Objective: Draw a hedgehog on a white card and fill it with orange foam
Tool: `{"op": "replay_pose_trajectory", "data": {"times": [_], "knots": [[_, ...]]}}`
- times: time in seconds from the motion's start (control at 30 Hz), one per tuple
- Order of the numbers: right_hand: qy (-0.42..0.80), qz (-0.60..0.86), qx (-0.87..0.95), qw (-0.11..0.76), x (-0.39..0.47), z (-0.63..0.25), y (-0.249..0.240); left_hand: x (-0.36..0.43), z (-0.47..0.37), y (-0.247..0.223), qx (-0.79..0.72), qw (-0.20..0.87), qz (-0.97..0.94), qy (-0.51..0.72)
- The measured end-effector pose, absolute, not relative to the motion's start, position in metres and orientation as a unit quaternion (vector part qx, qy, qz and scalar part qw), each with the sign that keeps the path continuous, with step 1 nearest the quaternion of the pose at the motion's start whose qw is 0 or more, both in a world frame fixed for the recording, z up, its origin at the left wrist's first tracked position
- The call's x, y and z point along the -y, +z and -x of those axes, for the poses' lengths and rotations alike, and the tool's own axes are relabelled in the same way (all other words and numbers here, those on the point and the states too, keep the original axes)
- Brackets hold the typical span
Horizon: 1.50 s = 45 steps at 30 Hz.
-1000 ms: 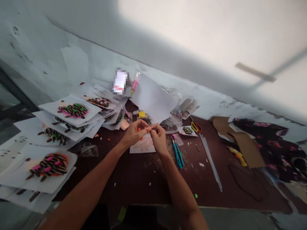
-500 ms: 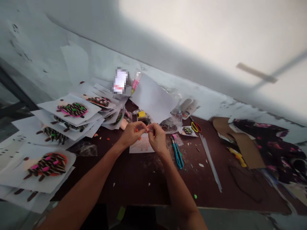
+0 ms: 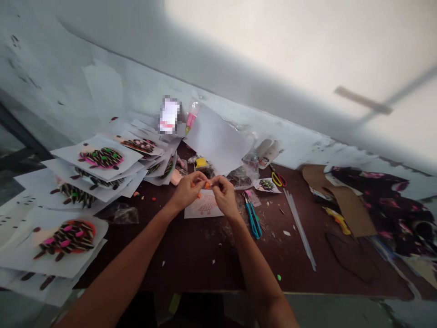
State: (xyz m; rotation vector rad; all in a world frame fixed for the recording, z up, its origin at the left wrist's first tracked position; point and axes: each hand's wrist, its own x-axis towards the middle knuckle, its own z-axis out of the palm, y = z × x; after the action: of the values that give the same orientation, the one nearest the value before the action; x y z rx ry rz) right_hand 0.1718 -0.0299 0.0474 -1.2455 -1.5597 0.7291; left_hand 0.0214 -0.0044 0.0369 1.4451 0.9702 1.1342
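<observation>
Both hands meet above a small white sheet (image 3: 205,207) that bears an orange-red line drawing. My left hand (image 3: 187,189) is closed on soft orange material (image 3: 207,185), and more orange shows between and below its fingers. The fingertips of my right hand (image 3: 223,193) pinch at the right end of the same orange piece. Part of the drawing is hidden behind the hands. Just right of my right hand lie teal-handled pliers or cutters (image 3: 253,218).
Stacked sheets with hedgehog figures (image 3: 102,157) fill the left. A lit phone (image 3: 170,115) leans at the back. Scissors (image 3: 279,178), clear sticks (image 3: 300,230), a yellow glue gun (image 3: 337,219), brown cardboard (image 3: 353,212) and dark floral cloth (image 3: 392,200) lie to the right.
The right fingertips have shifted slightly right, and more of the orange piece shows between the hands. More of the drawing is uncovered. The camera view has shifted a little.
</observation>
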Motion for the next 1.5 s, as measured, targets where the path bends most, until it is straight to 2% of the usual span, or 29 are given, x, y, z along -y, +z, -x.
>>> {"op": "replay_pose_trajectory", "data": {"times": [0.13, 0.23, 0.37, 0.5, 0.8, 0.97, 1.17, 1.27, 1.4, 1.5], "knots": [[0.276, 0.544, 0.601, 0.516, 0.03, -0.166, 0.045, 0.005, -0.023, 0.039, -0.405, 0.509, -0.555, 0.518], [0.293, 0.548, 0.586, 0.519, 0.031, -0.162, 0.046, 0.008, -0.026, 0.042, -0.396, 0.549, -0.512, 0.529], [0.305, 0.532, 0.578, 0.538, 0.035, -0.159, 0.052, 0.009, -0.026, 0.046, -0.361, 0.613, -0.474, 0.519], [0.329, 0.509, 0.559, 0.566, 0.035, -0.161, 0.056, 0.008, -0.021, 0.05, -0.347, 0.634, -0.493, 0.485], [0.455, 0.484, 0.564, 0.491, 0.031, -0.176, 0.059, 0.006, -0.019, 0.05, -0.401, 0.581, -0.527, 0.473], [0.515, 0.453, 0.573, 0.45, 0.033, -0.177, 0.063, 0.006, -0.016, 0.05, -0.396, 0.606, -0.514, 0.46], [0.451, 0.479, 0.548, 0.517, 0.03, -0.174, 0.059, 0.006, -0.015, 0.049, -0.371, 0.613, -0.494, 0.492], [0.438, 0.484, 0.54, 0.532, 0.029, -0.176, 0.056, 0.006, -0.009, 0.052, -0.335, 0.653, -0.506, 0.454], [0.481, 0.476, 0.521, 0.52, 0.028, -0.18, 0.051, 0.005, -0.002, 0.056, -0.271, 0.719, -0.509, 0.388], [0.528, 0.468, 0.507, 0.495, 0.025, -0.186, 0.05, 0.003, -0.002, 0.053, -0.262, 0.728, -0.487, 0.404]]}}
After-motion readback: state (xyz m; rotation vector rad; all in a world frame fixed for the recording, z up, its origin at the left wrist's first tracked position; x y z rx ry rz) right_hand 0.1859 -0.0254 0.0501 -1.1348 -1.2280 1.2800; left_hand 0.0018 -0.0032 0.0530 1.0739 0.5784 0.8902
